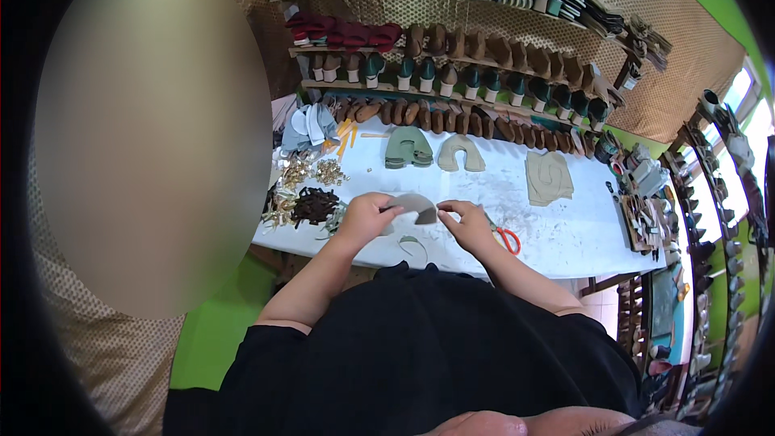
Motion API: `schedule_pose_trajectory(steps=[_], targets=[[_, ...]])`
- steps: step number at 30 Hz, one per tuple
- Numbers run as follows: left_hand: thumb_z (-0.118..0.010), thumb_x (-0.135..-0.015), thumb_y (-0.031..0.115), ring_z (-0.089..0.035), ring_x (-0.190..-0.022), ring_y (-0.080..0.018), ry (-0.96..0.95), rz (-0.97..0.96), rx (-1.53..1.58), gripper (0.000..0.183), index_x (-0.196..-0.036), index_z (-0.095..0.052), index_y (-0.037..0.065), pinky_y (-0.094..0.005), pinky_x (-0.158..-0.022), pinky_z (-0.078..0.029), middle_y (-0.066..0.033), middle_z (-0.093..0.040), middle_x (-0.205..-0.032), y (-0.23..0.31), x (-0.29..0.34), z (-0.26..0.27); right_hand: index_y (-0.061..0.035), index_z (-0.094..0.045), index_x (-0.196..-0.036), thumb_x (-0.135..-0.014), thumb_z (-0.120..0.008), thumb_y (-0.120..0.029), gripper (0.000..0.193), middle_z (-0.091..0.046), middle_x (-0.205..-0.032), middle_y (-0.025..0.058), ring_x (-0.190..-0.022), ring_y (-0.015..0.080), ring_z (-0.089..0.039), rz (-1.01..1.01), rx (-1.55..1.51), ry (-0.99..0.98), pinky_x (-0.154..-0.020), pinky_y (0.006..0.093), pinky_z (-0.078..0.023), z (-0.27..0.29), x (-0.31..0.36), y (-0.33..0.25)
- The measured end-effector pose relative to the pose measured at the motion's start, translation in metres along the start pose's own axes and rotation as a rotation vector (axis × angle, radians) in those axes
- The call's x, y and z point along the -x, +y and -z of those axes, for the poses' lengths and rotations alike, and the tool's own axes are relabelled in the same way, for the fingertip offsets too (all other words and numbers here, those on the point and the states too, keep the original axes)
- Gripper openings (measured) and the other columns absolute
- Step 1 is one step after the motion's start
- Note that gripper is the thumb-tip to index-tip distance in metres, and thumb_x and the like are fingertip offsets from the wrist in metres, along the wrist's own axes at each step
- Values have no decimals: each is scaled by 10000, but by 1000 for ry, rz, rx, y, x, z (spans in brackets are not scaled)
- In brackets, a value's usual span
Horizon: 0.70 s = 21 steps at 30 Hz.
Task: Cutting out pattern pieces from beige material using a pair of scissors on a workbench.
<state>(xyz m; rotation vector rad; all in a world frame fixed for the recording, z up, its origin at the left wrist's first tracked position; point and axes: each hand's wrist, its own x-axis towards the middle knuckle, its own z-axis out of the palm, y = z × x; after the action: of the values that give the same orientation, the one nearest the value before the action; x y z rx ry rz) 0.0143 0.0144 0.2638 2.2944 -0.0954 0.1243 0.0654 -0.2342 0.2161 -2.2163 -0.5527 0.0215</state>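
Left of the red-handled scissors (517, 242) we have a thin, grey, arch-shaped piece (418, 203) | our left hand (370, 215) pinches its left end | our right hand (468, 224), fingers narrowed at its other end, partly hides the scissors; grip we cannot tell | beyond the scissors, green arches (401, 145)

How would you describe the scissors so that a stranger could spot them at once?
Start at the white-covered table and go to its near side. Look just right of the person's right forearm. There lie the scissors, set apart from the flat beige pieces farther back by bright red loop handles.
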Motion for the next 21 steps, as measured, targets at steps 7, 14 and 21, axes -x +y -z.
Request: schedule_pose_trajectory(steps=[7,14,21], targets=[[-754,-797,216,-581,-1161,-410,279,-370,-309,189,-870,-753,42,-477,-998,-450,-155,-665,-1228,-79,1,24,-156,-645,-1228,-840,-662,-536,544,-674,-1213,85,-1190,312,-591,-349,408,-310,-1050,721,-281,-104,2,99],[-767,-789,204,-462,-1303,-433,242,-181,-270,185,-909,-762,64,-496,-1074,-383,-159,-577,-1372,-127,33,28,-128,-595,-1260,-829,-682,-422,529,-662,-1208,117,-1126,324,-605,37,610,-191,-906,497,-481,-180,1,103],[-767,-797,196,-453,-1321,-418,220,-61,-196,178,-923,-773,70,-488,-1082,-381,-147,-579,-1374,-141,58,45,-64,-610,-1119,-849,-608,-139,281,-686,-946,181,-837,377,-649,171,387,-214,-738,478,-514,-227,-11,125]])
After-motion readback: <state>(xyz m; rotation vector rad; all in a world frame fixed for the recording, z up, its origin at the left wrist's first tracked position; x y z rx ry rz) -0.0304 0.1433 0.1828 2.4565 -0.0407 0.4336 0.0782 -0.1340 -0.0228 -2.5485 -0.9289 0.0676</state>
